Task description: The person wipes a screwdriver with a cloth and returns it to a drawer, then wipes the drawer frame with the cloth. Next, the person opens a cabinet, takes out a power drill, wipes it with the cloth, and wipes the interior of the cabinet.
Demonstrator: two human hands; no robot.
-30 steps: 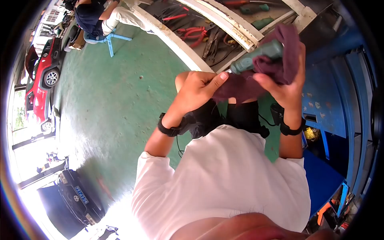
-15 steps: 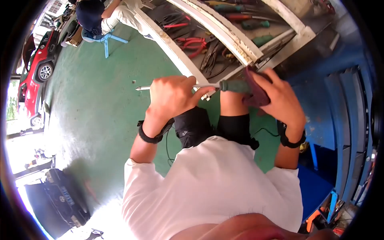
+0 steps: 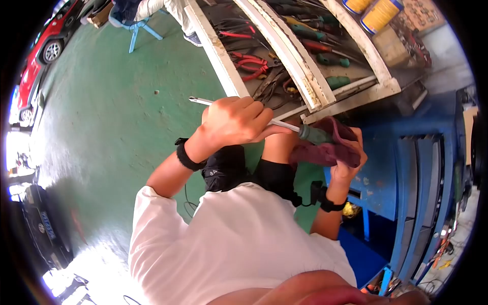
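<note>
A screwdriver (image 3: 315, 134) with a green handle and a long metal shaft lies across in front of my body, its tip pointing left. My left hand (image 3: 236, 121) is wrapped round the shaft, and the tip sticks out beyond its knuckles. Around the handle end is a dark maroon cloth (image 3: 330, 151), gripped by my right hand (image 3: 353, 155). The cloth hides the butt of the handle and hangs down to the left over my knee.
Ahead, an open tray with a white frame (image 3: 218, 51) holds red pliers (image 3: 250, 65) and several screwdrivers. Yellow cans (image 3: 381, 15) stand at top right. A blue cabinet (image 3: 378, 173) is on the right. Someone sits on a blue stool (image 3: 133, 31); cars stand at left.
The cloth, earlier bunched high round the handle, is lower and hangs loosely. My left hand has moved from the handle end along the shaft. The view has shifted, showing more of the tray.
</note>
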